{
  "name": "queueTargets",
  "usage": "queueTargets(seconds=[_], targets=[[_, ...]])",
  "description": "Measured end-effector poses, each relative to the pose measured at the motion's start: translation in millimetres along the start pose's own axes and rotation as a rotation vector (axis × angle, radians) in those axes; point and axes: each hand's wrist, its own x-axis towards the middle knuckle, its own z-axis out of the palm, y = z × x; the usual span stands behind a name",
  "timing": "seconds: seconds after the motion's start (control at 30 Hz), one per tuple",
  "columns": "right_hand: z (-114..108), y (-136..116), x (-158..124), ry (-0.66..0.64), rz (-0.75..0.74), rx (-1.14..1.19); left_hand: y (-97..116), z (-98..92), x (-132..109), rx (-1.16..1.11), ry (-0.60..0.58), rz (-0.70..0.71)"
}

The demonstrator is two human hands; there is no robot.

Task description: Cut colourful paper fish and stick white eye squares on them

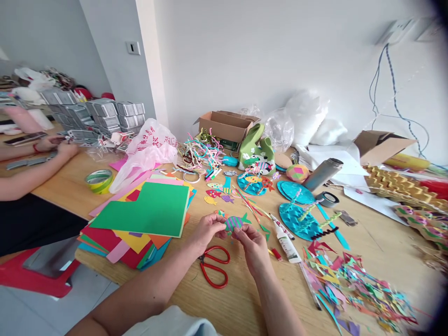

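Note:
A green and purple striped paper fish [234, 224] is pinched between both hands above the wooden table. My left hand [210, 228] grips its left end, and my right hand [251, 239] closes on its right side near the green tail. Red-handled scissors [214, 268] lie just below the hands, their blades partly hidden under my left wrist. Beyond the fish, several small paper fish [214, 193] in yellow, red and purple rest on the table. A white glue bottle [287, 245] lies to the right of my right hand, its red cap [276, 254] off beside it.
Coloured paper sheets [154, 210] are stacked at left, near yellow tape [99, 181]. Right of me lie paper scraps [360, 289], blue decorated discs [301, 219] and a steel flask [324, 173]. A green felt bag [257, 151] stands behind. A co-worker's hands [58, 144] are at far left.

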Motion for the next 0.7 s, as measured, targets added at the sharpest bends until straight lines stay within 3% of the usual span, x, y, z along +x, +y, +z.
queueTargets(seconds=[0.2,0.5,0.7], targets=[[-1.3,-1.5,-1.2,-0.106,0.005,-0.066,1.7,-0.6,-0.5,0.086,-0.055,-0.002],[-0.9,-4.1,-3.0,-0.128,-0.015,-0.144,1.5,-2.9,1.7,0.108,-0.039,-0.074],[-1.4,-4.0,-2.7,-0.216,-0.047,-0.296,-2.6,-8.1,3.1,0.212,-0.152,-0.042]])
